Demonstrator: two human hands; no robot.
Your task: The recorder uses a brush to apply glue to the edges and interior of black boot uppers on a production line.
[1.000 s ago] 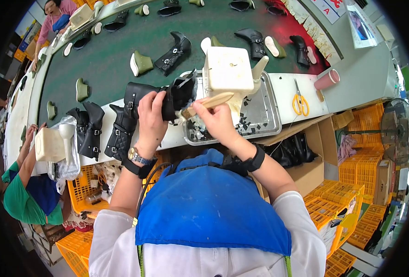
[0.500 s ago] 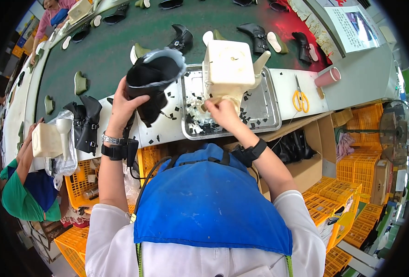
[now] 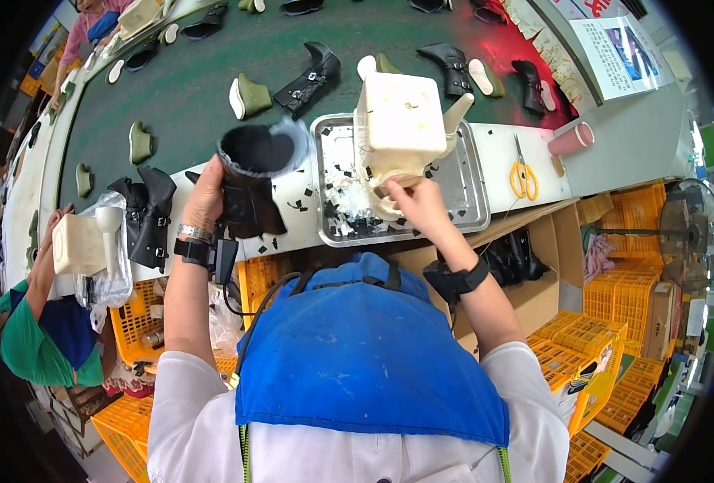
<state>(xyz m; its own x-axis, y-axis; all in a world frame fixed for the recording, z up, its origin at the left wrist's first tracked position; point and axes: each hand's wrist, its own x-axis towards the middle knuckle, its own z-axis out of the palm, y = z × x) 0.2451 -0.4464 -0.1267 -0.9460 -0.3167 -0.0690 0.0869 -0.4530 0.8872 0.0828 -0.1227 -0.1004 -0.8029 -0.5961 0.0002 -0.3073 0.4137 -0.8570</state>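
My left hand grips a black boot by its shaft. The boot's top opening faces up, and its pale grey lining edge is blurred by motion. Fingers pinched, my right hand holds a short tan stick, its lower part hidden, at the mouth of a cream plastic jug. That jug stands in a metal tray scattered with black scraps and whitish residue.
Yellow-handled scissors and a pink cup lie on the right. Beyond the tray, a green belt carries black boots and small olive pieces with white soles. A co-worker in green sits at left beside another cream jug.
The boot in my left hand has been lowered slightly and turned, uncovering another boot on the belt. My right hand has shifted right with the tan stick, to the jug's mouth.
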